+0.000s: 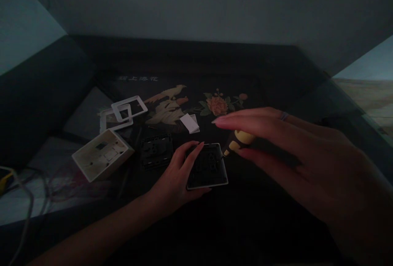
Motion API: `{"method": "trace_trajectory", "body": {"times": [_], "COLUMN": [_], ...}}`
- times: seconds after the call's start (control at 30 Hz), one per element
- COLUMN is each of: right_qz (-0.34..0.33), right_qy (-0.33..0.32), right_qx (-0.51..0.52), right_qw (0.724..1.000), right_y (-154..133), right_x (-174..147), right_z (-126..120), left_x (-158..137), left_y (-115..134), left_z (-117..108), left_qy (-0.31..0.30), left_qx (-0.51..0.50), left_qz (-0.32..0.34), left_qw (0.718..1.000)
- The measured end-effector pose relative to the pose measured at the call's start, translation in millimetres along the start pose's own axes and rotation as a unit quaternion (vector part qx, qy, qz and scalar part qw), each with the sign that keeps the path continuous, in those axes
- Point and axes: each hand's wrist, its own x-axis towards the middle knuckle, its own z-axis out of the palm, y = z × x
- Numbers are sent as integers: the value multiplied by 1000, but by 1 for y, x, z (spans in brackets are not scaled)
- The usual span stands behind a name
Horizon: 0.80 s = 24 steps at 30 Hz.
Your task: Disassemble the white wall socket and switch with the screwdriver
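Currently unscrewing, I'd say: left hand (178,180) grips the dark square switch plate (207,166) flat on the dark flower-printed table (260,85); right hand (294,151) fingers curl around the yellow-handled screwdriver (238,142), tip at plate centre. Next needs steady downward pressure while turning.

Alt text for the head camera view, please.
Dim view: the left hand steadies a dark switch plate on a floral table while the right hand holds a yellow-handled screwdriver to it. White frames and a white box lie left.
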Motion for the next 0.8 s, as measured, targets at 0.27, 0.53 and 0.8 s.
{"method": "trace_trajectory", "body": {"times": [0.27,0.53,0.8], "right_qz": [13,-20,-4], "right_qy": [75,-2,23], "right_qx": [-91,-16,-8], "right_qw": [993,1000,1000], "right_y": [-2,-1,1], "right_x": [0,-2,0], "right_z": [3,1,2], "left_x": [-1,0,-1], "left_y": [-1,0,0], "left_z": [1,1,1], "left_qy": [-1,4,-2], "left_qx": [10,8,14], "left_qz": [13,17,5], "left_qw": [1000,1000,1000]}}
